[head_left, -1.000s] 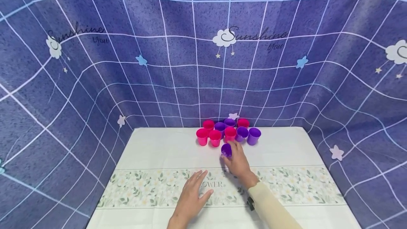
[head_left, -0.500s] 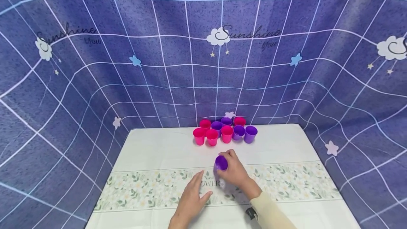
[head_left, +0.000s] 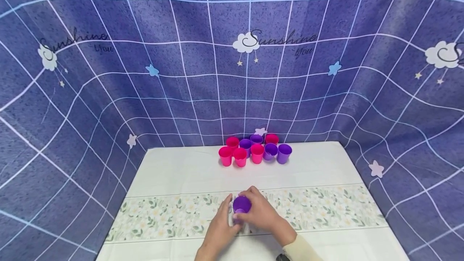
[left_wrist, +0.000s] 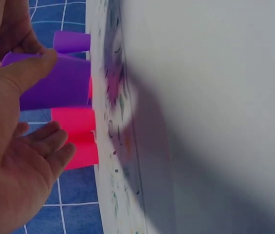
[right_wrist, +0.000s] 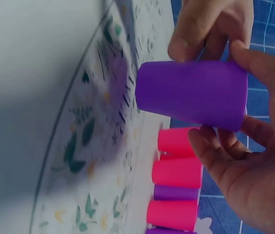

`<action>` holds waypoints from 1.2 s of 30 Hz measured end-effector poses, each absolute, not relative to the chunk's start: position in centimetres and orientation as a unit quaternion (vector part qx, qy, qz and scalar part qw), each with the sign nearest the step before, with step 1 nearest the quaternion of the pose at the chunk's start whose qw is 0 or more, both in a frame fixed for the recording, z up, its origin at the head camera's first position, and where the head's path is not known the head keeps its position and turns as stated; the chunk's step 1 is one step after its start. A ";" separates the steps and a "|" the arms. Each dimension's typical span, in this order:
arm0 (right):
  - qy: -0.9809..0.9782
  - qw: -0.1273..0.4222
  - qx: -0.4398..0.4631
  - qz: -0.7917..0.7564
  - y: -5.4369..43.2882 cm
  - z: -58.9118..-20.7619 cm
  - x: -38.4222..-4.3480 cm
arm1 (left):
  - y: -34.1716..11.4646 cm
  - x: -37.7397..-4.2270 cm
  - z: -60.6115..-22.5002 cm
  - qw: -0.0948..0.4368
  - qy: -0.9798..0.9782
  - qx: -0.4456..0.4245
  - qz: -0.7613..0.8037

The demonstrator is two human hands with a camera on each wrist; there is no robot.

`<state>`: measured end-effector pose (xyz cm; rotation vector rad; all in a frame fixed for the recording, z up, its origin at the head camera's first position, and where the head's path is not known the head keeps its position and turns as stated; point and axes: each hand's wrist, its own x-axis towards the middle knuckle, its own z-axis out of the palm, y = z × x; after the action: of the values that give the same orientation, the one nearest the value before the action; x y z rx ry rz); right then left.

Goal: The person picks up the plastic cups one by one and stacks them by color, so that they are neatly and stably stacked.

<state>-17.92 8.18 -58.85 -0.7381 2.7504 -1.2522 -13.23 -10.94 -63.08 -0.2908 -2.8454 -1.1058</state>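
In the head view a purple cup (head_left: 241,204) is upright over the flowered band of the tablecloth. My right hand (head_left: 262,214) grips it near the rim, with the thumb on the near side and the fingers on the far side. The right wrist view shows the cup's smooth side (right_wrist: 191,92) and its narrower base just above the cloth. To the left of the cup is my left hand (head_left: 219,228), its fingers extended. Its thumb (left_wrist: 35,70) overlaps the cup in the left wrist view; how firmly it touches is unclear.
Several pink cups (head_left: 225,156) and purple cups (head_left: 284,154) stand mouth up in a cluster at the table's back edge. A white tablecloth (head_left: 174,172) covers the table. Blue gridded curtain (head_left: 188,71) closes off the back and both sides.
My right hand has brought the purple cup from just in front of the cluster toward the near side, beside my left hand. The left hand has stayed nearly in place.
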 end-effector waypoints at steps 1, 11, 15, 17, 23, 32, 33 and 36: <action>0.880 0.015 -0.246 -0.405 8.1 -59.0 -17.8 | -10.9 -13.2 -63.1 0.033 -0.925 -0.091 -0.369; 0.854 0.044 -0.293 -0.427 7.4 -60.1 -16.5 | -10.5 -12.6 -65.0 0.036 -0.905 -0.099 -0.413; 0.858 0.047 -0.300 -0.415 7.2 -60.5 -16.3 | -10.8 -12.6 -65.6 0.053 -0.902 -0.100 -0.416; 0.860 0.041 -0.300 -0.411 7.2 -60.3 -16.3 | -11.0 -12.8 -65.7 0.054 -0.900 -0.106 -0.420; 0.879 -0.010 -0.240 -0.412 8.1 -59.5 -17.2 | -11.7 -13.0 -65.2 0.039 -0.900 -0.083 -0.426; 0.895 -0.131 -0.150 -0.398 10.8 -59.6 -22.2 | -11.9 -13.3 -64.5 0.008 -0.901 -0.073 -0.428; 0.896 -0.139 -0.145 -0.396 11.2 -59.7 -22.7 | -11.9 -13.3 -64.6 0.009 -0.901 -0.074 -0.427; 0.901 -0.153 -0.131 -0.383 12.3 -59.9 -24.3 | -11.7 -13.5 -64.7 0.007 -0.901 -0.071 -0.428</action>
<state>-24.26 12.32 -59.92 -0.4571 3.1465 -1.3383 -13.48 -11.73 -64.70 -0.2231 -2.8168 -1.3397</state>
